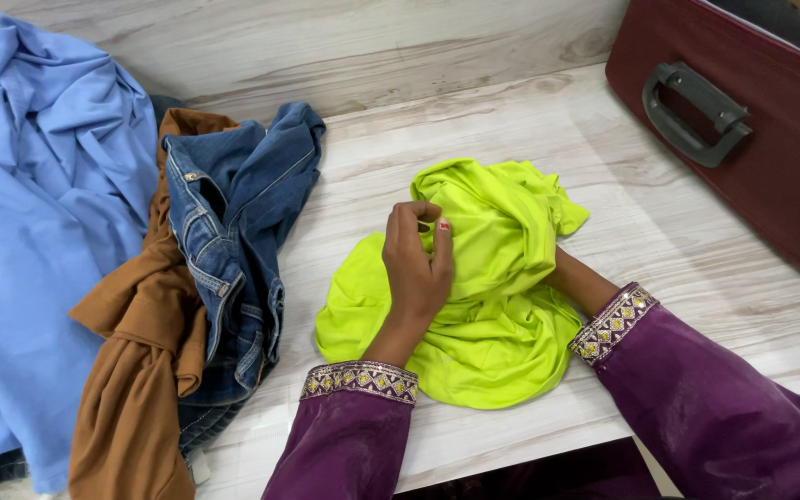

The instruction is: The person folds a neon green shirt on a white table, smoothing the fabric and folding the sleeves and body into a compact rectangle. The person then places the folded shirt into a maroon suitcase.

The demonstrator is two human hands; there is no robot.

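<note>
The left hand (pixel 416 264) is pinching a fold of the lime-green garment (pixel 474 315) near the bench's (pixel 696 250) front edge; the right hand is lying buried beneath it, grip unseen.

Both arms wear deep purple long sleeves of a slightly sheened fabric. Each cuff carries a band of gold and silver embroidered trim. The left hand (pixel 416 264) is bare, with a red-painted thumbnail; no rings or bangles show.
</note>
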